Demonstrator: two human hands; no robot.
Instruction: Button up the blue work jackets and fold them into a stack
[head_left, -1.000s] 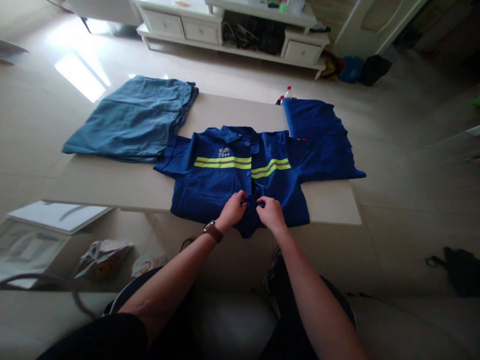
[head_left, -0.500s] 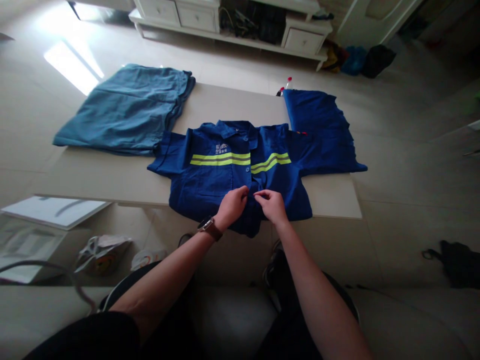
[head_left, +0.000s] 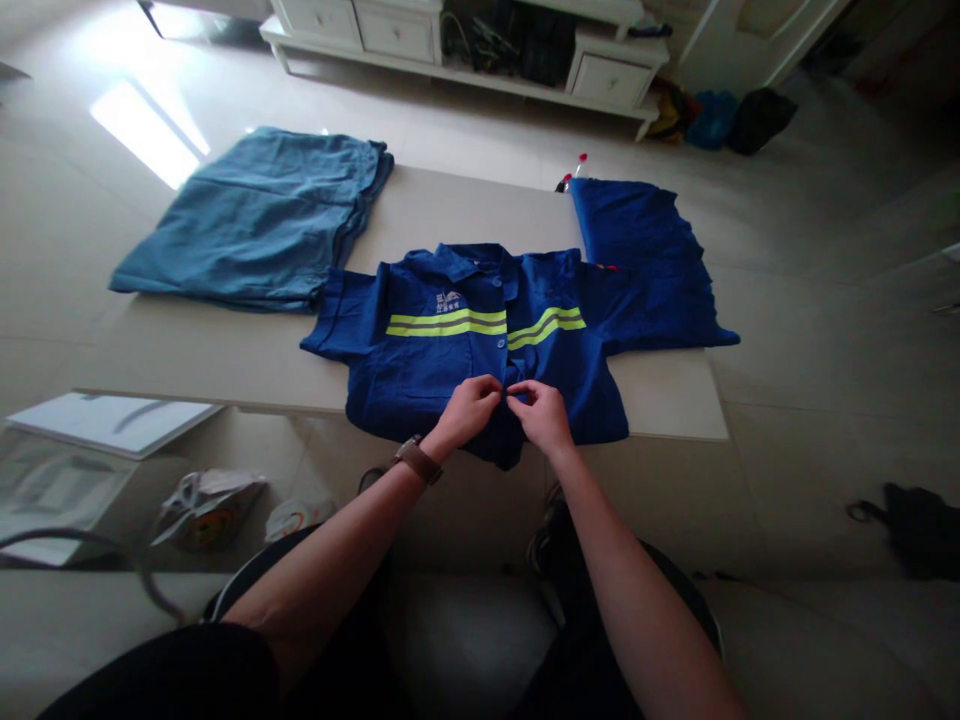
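Observation:
A blue work shirt (head_left: 427,365) with yellow-and-grey reflective stripes lies front up on the table, collar away from me. Its lower hem hangs over the near table edge. My left hand (head_left: 472,405), a watch on its wrist, pinches the shirt's front placket below a visible button (head_left: 501,343). Fingertips of my right hand (head_left: 541,412) are closed on the placket's other side, almost touching the left fingertips. Whatever small part sits between the fingertips is hidden.
Folded grey-blue clothing (head_left: 255,220) lies on the table (head_left: 480,200) at left, and more dark blue clothing (head_left: 637,230) at right. Red-capped bottles (head_left: 582,165) show behind the far edge. A white cabinet (head_left: 397,35) stands beyond; a glass-sided box (head_left: 67,480) and plastic bags (head_left: 210,505) are at lower left.
My two hands have come closer together at the placket; the left moved slightly right. The whole view has shifted a little.

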